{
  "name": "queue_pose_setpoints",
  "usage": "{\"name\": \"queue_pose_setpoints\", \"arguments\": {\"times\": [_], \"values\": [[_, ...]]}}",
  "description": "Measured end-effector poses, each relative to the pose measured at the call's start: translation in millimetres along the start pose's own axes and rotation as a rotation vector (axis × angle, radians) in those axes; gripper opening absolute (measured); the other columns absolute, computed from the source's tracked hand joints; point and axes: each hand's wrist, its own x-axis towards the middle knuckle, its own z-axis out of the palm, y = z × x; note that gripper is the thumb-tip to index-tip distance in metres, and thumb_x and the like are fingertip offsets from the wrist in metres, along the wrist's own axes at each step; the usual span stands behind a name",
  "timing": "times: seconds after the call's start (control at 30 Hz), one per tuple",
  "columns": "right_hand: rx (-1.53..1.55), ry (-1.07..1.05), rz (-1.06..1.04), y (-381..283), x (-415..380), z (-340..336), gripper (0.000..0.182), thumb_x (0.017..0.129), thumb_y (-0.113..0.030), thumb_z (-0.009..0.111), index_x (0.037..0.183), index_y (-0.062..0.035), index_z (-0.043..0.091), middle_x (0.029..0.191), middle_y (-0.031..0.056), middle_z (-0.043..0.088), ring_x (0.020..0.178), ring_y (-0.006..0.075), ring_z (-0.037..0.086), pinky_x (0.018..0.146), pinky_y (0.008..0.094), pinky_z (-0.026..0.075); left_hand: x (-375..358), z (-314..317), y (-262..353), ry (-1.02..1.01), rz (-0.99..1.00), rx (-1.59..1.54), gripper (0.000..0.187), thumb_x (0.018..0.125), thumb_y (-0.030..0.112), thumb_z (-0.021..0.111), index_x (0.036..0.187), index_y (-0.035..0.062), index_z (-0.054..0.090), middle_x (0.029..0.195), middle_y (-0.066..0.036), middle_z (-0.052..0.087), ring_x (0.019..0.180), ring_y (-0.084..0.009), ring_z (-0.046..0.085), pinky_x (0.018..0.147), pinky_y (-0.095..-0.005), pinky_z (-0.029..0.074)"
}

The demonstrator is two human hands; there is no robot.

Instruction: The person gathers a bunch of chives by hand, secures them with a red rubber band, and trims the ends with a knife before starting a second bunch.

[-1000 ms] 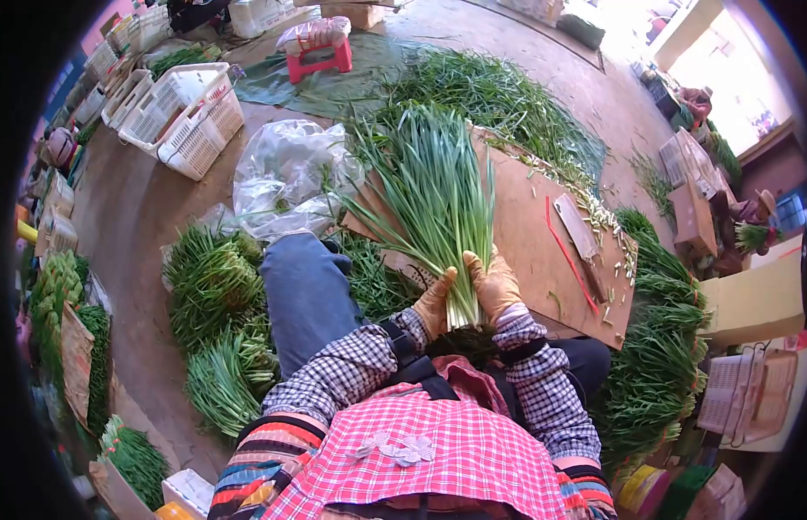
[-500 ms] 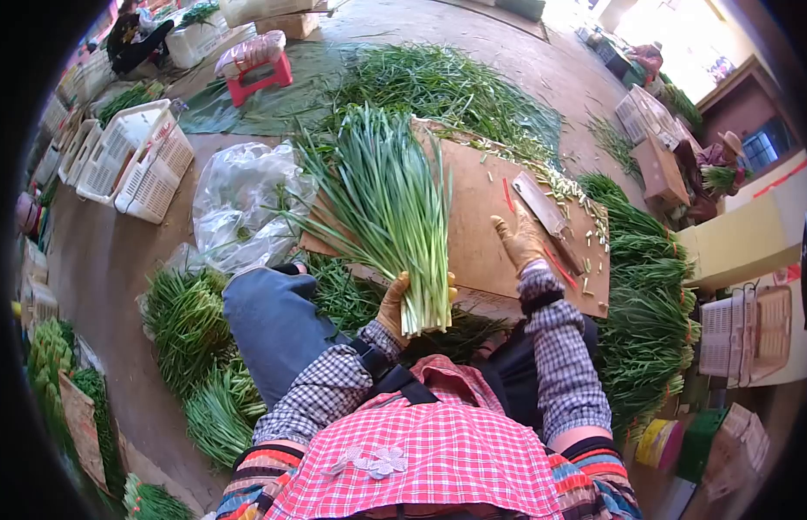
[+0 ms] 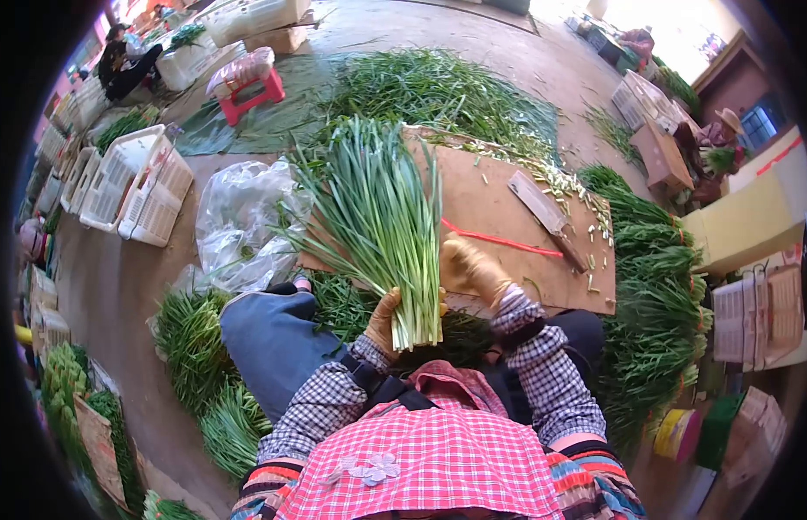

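Observation:
My left hand (image 3: 384,324), in a tan glove, grips a thick bunch of long green leafy stalks (image 3: 382,217) that look like garlic chives. Their pale, evenly cut ends point toward me, and the leaves fan out over a brown board (image 3: 477,198). Just right of the bunch, my gloved right hand (image 3: 475,270) is smeared by motion, its fingers curled in beside a thin red tie strip (image 3: 507,243). That strip trails rightward across the board and seems held at its left end. A cleaver (image 3: 539,204) with a wooden handle lies farther right, among pale trimmed bits (image 3: 564,184).
Loose greens (image 3: 438,87) are heaped beyond the board, and tied bunches (image 3: 650,286) are stacked at the right. More bunches (image 3: 195,338) lie left of my knee, near a clear plastic bag (image 3: 247,212). White crates (image 3: 130,186), a red stool (image 3: 254,97) and people stand farther out.
My right hand has moved left and toward me, from open beside the cleaver to curled near the stalks. The red strip has shifted left across the board with it.

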Motion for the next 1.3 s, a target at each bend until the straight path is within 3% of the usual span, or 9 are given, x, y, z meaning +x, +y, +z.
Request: {"name": "queue_pose_setpoints", "arguments": {"times": [0.03,0.1,0.3,0.43,0.67,0.87,1.1,1.23,1.3], "values": [[0.483,-0.223,0.309,2.6,-6.5,14.5,0.06,0.086,-0.045,0.065,0.129,-0.0061,0.049,0.107,0.0034,0.062,0.093,0.0193,0.058,0.083,0.0349,0.048,-2.6,0.6,0.5,0.069,-0.035,0.037,0.069,0.08,0.041,0.07,0.131,0.0018,0.045,0.122,-0.018,0.057,0.106,-0.0337,0.06,0.087,-0.049,0.053],[0.232,-0.041,-0.149,-5.4,-23.3,58.6,0.071,0.082,-0.033,0.072,0.138,-0.0064,0.038,0.124,0.0102,0.055,0.11,0.0204,0.052,0.097,0.0317,0.041,-3.0,0.8,2.4,0.17,-0.041,0.094,0.064,0.08,0.037,0.071,0.129,0.0032,0.048,0.12,-0.015,0.059,0.104,-0.0307,0.061,0.089,-0.0466,0.052],[0.075,0.079,-0.466,-1.0,-25.8,64.4,0.074,0.086,-0.018,0.064,0.146,-0.0049,0.023,0.132,0.0144,0.05,0.12,0.0211,0.049,0.1,0.0323,0.04,-4.1,58.1,27.7,0.236,0.156,0.624,0.047,0.083,0.018,0.069,0.124,0.0026,0.052,0.113,-0.007,0.061,0.099,-0.0194,0.061,0.087,-0.0349,0.051],[0.296,0.079,-0.514,-50.1,-51.4,44.2,0.058,0.09,-0.013,0.06,0.14,-0.0011,0.034,0.127,0.0111,0.054,0.113,0.0188,0.052,0.096,0.0315,0.043,25.5,123.2,35.4,0.232,0.254,1.227,0.043,0.084,0.021,0.07,0.12,-0.0003,0.056,0.106,-0.005,0.063,0.095,-0.0128,0.059,0.083,-0.0281,0.049],[0.089,0.293,-0.209,-9.1,-37.1,-54.9,0.054,0.088,-0.024,0.061,0.132,0.0019,0.043,0.116,0.0166,0.062,0.103,0.0244,0.061,0.091,0.0333,0.047,106.2,101.4,3.3,0.103,-0.189,0.927,0.041,0.086,0.02,0.064,0.121,0.0008,0.055,0.11,-0.006,0.063,0.095,-0.0156,0.061,0.085,-0.0283,0.049],[-0.83,0.41,0.27,35.4,-42.3,-99.9,0.079,0.085,-0.049,0.053,0.147,-0.0096,0.022,0.121,0.0236,0.059,0.113,0.0363,0.056,0.097,0.0419,0.043,144.8,57.5,-30.1,0.217,-0.368,1.48,0.061,0.082,0.044,0.069,0.124,0.0025,0.055,0.115,-0.013,0.064,0.104,-0.0216,0.061,0.09,-0.0331,0.047],[-0.949,0.46,0.368,-6.6,-67.6,-97.2,0.073,0.08,-0.063,0.059,0.132,-0.0121,0.05,0.116,0.0199,0.062,0.108,0.0339,0.059,0.093,0.0419,0.045,129.2,91.0,-20.6,0.498,-0.427,2.202,0.093,0.071,0.068,0.066,0.134,0.0034,0.044,0.12,-0.021,0.059,0.115,-0.0344,0.056,0.095,-0.0387,0.044],[-1.044,0.755,-0.351,-31.7,-82.6,-75.2,0.053,0.085,-0.047,0.061,0.118,-0.0063,0.061,0.111,0.0177,0.065,0.101,0.031,0.062,0.09,0.0396,0.047,124.8,57.1,-29.9,0.434,-0.252,2.225,0.084,0.077,0.06,0.063,0.136,0.0048,0.04,0.126,-0.02,0.056,0.116,-0.0336,0.054,0.096,-0.0388,0.044],[-0.928,0.49,-0.673,-42.3,-72.4,-56.3,0.041,0.085,-0.039,0.062,0.11,-0.0074,0.065,0.109,0.0122,0.066,0.105,0.027,0.06,0.091,0.0385,0.045,133.6,41.8,-32.2,0.248,-0.338,2.35,0.072,0.086,0.048,0.057,0.14,0.0067,0.035,0.131,-0.018,0.052,0.121,-0.0319,0.051,0.099,-0.0374,0.042]]}}
